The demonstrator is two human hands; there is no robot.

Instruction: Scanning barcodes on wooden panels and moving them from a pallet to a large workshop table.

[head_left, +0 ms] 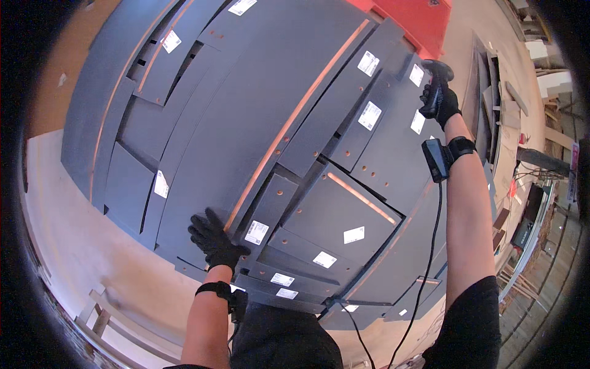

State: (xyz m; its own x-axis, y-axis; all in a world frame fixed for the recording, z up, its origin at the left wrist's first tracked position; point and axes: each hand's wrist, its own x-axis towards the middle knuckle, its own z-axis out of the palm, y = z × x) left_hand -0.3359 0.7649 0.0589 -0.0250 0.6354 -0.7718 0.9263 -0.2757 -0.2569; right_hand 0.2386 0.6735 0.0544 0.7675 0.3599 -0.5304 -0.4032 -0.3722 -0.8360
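Many dark grey flat panels (246, 80) with pale wood grooves, drilled holes and white labels lie spread in overlapping layers before me. My left hand (215, 243), in a black glove, rests on the edge of a large grey panel with its fingers apart and nothing in it. A white label (257, 232) sits just right of it. My right hand (439, 101), also gloved, is stretched out to the far right and wrapped round a black barcode scanner (437, 72). The scanner is over the panels, close to a white label (416, 75).
A red surface (418, 21) stands at the far edge of the panels. Black strap-on devices sit on both wrists, and a black cable (430, 258) hangs from the right one. Stacked dark offcuts (488, 98) and a wooden pallet (556, 246) lie to the right.
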